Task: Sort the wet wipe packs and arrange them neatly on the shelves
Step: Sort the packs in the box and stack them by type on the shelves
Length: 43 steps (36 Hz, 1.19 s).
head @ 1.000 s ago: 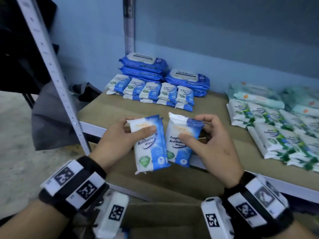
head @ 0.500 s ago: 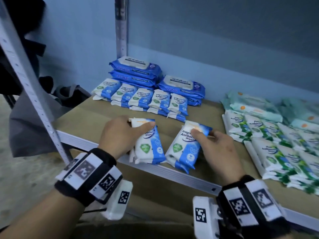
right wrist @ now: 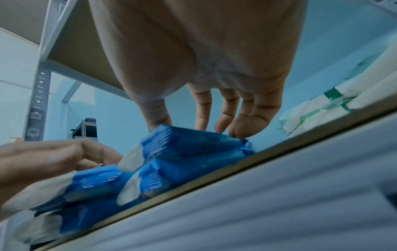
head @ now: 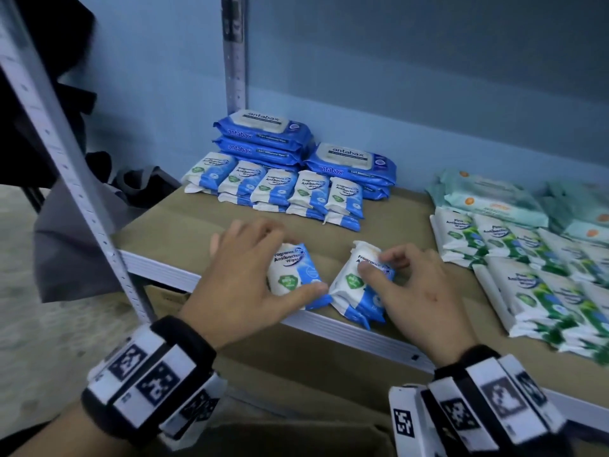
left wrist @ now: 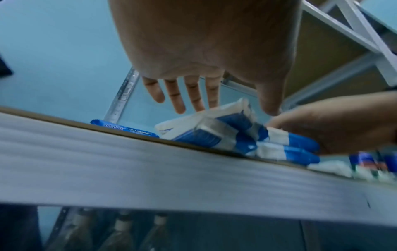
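Two small stacks of blue-and-white antibacterial wipe packs lie on the brown shelf board [head: 184, 225] near its front edge. My left hand [head: 290, 258] spans the left wipe pack [head: 293, 275], thumb at its near corner and fingers over its far end. The left wrist view shows this hand [left wrist: 232, 107] spread over the pack [left wrist: 206, 132]. My right hand [head: 375, 263] pinches the top of the right wipe pack [head: 356, 288], which lies tilted. In the right wrist view its curled fingertips [right wrist: 236, 130] touch that pack [right wrist: 189, 141].
Behind my hands stands a row of matching small blue packs [head: 280, 189], with large dark-blue packs [head: 349, 159] stacked behind them. Green-and-white packs [head: 527, 275] and pale teal packs [head: 494, 199] fill the right. A perforated metal upright [head: 66, 159] stands at the left, above the shelf's front rail [head: 362, 334].
Both hands have carried their packs from the air in front of the shelf down onto the board. The right pack now lies tilted, and the packs are further apart.
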Available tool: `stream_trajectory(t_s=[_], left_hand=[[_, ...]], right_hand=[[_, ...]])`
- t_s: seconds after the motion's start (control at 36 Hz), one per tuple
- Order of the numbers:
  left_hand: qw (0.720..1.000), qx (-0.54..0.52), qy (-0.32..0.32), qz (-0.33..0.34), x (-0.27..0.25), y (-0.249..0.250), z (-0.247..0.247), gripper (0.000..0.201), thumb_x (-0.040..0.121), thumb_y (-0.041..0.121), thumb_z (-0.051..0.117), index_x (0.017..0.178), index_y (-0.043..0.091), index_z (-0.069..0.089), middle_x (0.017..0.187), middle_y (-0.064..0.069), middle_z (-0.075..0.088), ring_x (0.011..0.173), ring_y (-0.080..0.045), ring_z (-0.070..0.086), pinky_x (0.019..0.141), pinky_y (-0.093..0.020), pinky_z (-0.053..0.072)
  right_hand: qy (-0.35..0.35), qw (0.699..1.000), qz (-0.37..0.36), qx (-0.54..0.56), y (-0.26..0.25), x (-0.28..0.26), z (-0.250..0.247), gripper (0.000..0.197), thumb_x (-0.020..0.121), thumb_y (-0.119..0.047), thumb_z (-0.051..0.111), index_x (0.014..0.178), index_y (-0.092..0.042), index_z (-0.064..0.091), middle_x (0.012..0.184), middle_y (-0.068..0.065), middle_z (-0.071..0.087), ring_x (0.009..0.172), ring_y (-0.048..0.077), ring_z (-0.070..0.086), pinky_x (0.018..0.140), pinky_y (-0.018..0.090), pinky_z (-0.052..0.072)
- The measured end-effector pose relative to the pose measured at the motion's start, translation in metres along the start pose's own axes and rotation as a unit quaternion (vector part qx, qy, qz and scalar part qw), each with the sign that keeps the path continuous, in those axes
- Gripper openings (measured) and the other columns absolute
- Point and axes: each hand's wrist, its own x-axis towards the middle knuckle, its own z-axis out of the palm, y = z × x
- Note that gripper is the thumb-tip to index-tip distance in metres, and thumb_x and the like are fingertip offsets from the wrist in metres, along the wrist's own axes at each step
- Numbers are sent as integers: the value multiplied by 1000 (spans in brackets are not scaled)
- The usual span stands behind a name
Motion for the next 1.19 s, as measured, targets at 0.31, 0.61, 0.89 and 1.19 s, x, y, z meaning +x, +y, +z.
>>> stream_trajectory(t_s=[0.31,0.61,0.89,1.19], left_hand=[[995,32,4,96,-16,-28,-1,46,83,55,60,122,31,63,122,14,58,114,-15,52,91,-42,40],[990,40,-3,135,-20,-32,-1,52,81,53,67,126,30,61,128,12,57,120,-15,49,97,-43,44],[981,108,-1,163,-13,-37,2,57,68,52,82,121,38,65,124,15,64,114,-15,58,85,-38,46],[963,133,50,230,-7,-36,-2,40,71,37,69,110,30,74,109,8,73,86,-20,70,66,-38,52]], right_hand=[[-3,999,-38,-6,-1,-8,7,17,82,-49,70,87,-33,64,98,-17,44,89,8,54,77,22,38],[22,992,-92,-80,-8,-13,9,24,84,-51,65,99,-33,66,99,-12,44,101,13,47,84,28,39],[-24,979,-144,-140,-18,-26,6,41,66,-69,68,88,-35,61,93,-17,49,93,11,41,73,28,35],[-9,966,-154,-205,-16,-26,6,30,71,-49,80,90,-32,64,90,-17,48,87,14,42,69,30,34]])
